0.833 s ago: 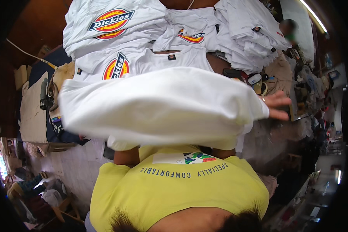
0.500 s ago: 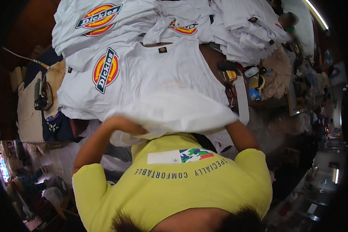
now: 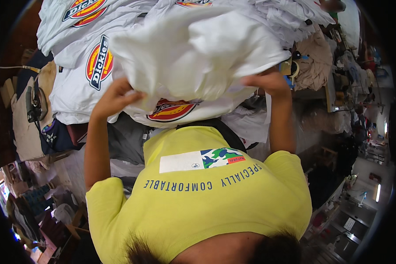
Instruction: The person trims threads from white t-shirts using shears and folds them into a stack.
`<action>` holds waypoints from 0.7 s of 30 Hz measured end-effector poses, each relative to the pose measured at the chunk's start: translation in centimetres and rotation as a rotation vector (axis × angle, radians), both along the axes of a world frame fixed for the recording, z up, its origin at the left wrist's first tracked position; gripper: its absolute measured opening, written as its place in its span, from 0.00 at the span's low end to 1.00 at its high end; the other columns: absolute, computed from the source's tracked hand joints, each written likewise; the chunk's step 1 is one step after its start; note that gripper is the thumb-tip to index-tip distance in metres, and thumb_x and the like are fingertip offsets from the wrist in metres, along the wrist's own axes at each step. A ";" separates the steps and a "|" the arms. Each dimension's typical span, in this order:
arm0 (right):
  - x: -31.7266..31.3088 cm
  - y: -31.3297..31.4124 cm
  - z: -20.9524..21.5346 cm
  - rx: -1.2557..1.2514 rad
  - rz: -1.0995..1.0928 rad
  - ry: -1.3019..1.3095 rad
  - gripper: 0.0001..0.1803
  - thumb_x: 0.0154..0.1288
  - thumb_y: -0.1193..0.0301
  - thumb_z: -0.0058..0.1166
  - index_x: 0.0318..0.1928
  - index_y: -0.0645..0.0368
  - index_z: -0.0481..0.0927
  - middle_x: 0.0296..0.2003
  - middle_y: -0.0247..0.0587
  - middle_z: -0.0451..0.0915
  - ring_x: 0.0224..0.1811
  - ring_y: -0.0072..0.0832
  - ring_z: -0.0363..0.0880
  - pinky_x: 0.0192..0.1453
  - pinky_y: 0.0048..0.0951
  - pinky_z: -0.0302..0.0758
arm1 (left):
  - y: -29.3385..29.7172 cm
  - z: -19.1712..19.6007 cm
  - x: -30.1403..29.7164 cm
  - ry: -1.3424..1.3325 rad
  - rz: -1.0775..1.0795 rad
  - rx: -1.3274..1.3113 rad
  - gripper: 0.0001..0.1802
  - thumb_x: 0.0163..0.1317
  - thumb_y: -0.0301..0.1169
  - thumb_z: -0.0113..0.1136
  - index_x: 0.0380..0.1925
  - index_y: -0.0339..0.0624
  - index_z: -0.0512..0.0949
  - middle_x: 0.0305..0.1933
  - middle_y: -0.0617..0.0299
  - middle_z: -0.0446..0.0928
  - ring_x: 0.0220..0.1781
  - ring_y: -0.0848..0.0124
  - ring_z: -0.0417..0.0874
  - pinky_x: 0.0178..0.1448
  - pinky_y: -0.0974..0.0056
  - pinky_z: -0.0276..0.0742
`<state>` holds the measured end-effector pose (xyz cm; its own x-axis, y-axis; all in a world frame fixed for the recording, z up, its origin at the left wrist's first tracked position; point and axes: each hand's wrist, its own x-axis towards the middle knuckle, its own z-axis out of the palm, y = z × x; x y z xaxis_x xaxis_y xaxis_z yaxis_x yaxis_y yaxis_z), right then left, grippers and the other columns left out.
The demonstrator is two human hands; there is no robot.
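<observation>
I have a folded white shirt (image 3: 198, 48) lifted over the middle of the surface (image 3: 31, 127), my left hand (image 3: 112, 99) closed on its near-left edge and my right hand (image 3: 268, 81) gripping its near-right edge. It is bundled, not yet laid down. Under it, shirts with oval prints (image 3: 88, 66) already lie spread toward the far edge, so I judge the stacking partly done.

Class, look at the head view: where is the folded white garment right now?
The folded white garment is in the upper middle, held up between the left hand and right hand, above the stacked white printed shirts.
</observation>
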<state>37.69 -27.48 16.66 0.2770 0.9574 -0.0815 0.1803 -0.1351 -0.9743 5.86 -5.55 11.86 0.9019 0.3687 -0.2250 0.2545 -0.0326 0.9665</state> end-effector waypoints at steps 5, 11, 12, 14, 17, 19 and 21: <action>6.1 -5.1 -0.4 0.274 0.295 0.214 0.28 0.45 0.74 0.65 0.49 0.65 0.71 0.44 0.42 0.77 0.44 0.25 0.75 0.51 0.27 0.70 | 2.5 3.7 -6.6 -0.427 0.199 -0.015 0.12 0.49 0.25 0.58 0.36 0.35 0.75 0.34 0.61 0.78 0.36 0.73 0.78 0.41 0.69 0.72; 11.5 7.7 3.5 0.523 -0.041 0.551 0.21 0.54 0.71 0.56 0.48 0.64 0.70 0.42 0.42 0.77 0.42 0.29 0.75 0.48 0.29 0.71 | 11.2 8.6 0.6 -0.759 0.572 0.476 0.16 0.61 0.30 0.46 0.47 0.35 0.71 0.43 0.60 0.76 0.43 0.68 0.77 0.46 0.68 0.74; 12.2 11.2 4.1 0.571 -0.061 0.626 0.20 0.55 0.70 0.54 0.48 0.64 0.70 0.41 0.43 0.77 0.42 0.30 0.75 0.48 0.29 0.72 | 17.4 10.8 2.0 -0.760 0.363 0.145 0.19 0.61 0.27 0.47 0.52 0.31 0.66 0.46 0.55 0.74 0.46 0.72 0.76 0.48 0.73 0.72; 13.4 15.5 4.7 0.614 -0.187 0.711 0.18 0.58 0.69 0.51 0.48 0.63 0.70 0.41 0.43 0.77 0.42 0.31 0.75 0.47 0.30 0.72 | 20.3 12.3 6.8 -0.591 0.456 0.318 0.34 0.57 0.40 0.55 0.59 0.39 0.53 0.57 0.53 0.63 0.57 0.63 0.66 0.58 0.65 0.61; 14.5 16.9 2.5 0.518 -0.374 0.488 0.15 0.59 0.70 0.50 0.46 0.62 0.71 0.40 0.40 0.77 0.40 0.28 0.76 0.45 0.29 0.74 | 18.3 9.3 10.3 -0.454 0.670 0.607 0.35 0.59 0.40 0.52 0.63 0.44 0.51 0.62 0.52 0.58 0.61 0.57 0.63 0.61 0.60 0.64; 15.3 15.6 -4.0 0.437 -0.372 0.070 0.14 0.58 0.74 0.50 0.45 0.61 0.72 0.38 0.39 0.78 0.39 0.26 0.77 0.43 0.27 0.75 | 17.8 3.9 9.2 -0.315 0.673 1.047 0.27 0.56 0.40 0.57 0.52 0.36 0.68 0.49 0.55 0.73 0.51 0.68 0.73 0.53 0.68 0.67; 11.5 10.5 -8.0 0.240 -0.108 -0.278 0.12 0.60 0.70 0.51 0.43 0.63 0.75 0.38 0.38 0.79 0.42 0.24 0.77 0.49 0.25 0.72 | 14.0 -3.8 5.6 -0.304 0.683 1.401 0.23 0.52 0.33 0.60 0.47 0.35 0.68 0.45 0.50 0.71 0.49 0.57 0.71 0.53 0.60 0.65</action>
